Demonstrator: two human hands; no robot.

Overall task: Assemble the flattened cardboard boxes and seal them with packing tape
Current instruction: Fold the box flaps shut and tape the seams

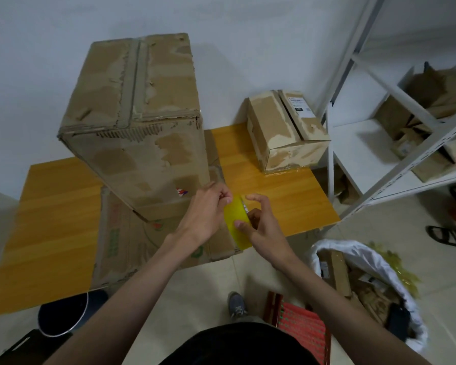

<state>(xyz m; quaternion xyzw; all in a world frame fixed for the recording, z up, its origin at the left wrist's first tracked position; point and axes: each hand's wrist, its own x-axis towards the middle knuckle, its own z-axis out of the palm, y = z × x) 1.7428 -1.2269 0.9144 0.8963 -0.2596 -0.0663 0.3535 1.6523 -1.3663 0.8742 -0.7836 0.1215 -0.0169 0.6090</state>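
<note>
A tall worn cardboard box (132,122) stands upright on the wooden table (53,206), its top flaps closed along a taped seam. It rests on a flattened cardboard sheet (132,246) that hangs over the table's near edge. In front of the box, my right hand (263,230) grips a yellow roll of packing tape (236,222), thumb on its outer face. My left hand (208,209) pinches at the roll's top edge with curled fingers. A small assembled box (284,133) sits at the table's far right corner.
A white metal shelf rack (395,133) with cardboard pieces stands to the right. A white bag (363,262) of cardboard scraps sits on the floor at lower right, beside a red stool (300,325). A dark round bin (69,312) stands under the table's near left.
</note>
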